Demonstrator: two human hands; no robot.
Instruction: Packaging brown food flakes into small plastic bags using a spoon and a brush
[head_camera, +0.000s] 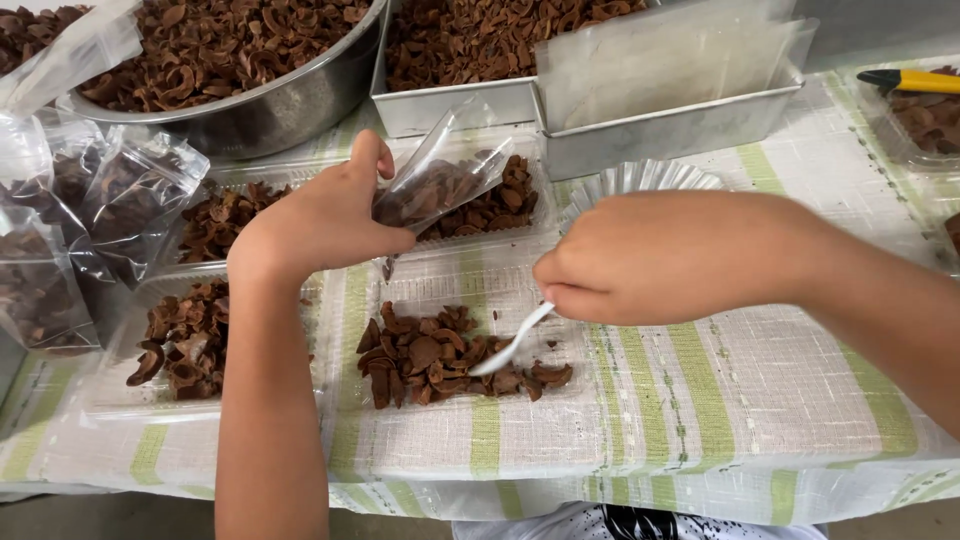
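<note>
- Holding a small clear plastic bag (440, 175) — left hand (320, 220) has its grip pinched on the bag's lower edge, thumb below, fingers on top; bag tilts up and away, partly filled with brown dried pieces.
- Right hand (650, 260) is closed tight around the handle of a white plastic spoon (510, 345); spoon bowl is down in the pile of brown dried pieces (440, 360), touching it.
- That pile sits in a shallow clear tray (470, 280) on the worktop (760, 380), just below the bag's mouth and between the two hands.
- Second clear tray with a smaller heap (185, 340) is just left of the left forearm; a third tray with more pieces (500, 205) lies behind the bag.
- Filled clear bags (90, 210) are stacked at the far left edge.
- Round metal bowl (290, 100) and rectangular metal pan (460, 100) at the back, both full of the same brown pieces.
- Worktop is covered by a white cloth with green stripes.
- Yellow-and-black marker (915, 80) lies at the far right, well apart from both hands.
</note>
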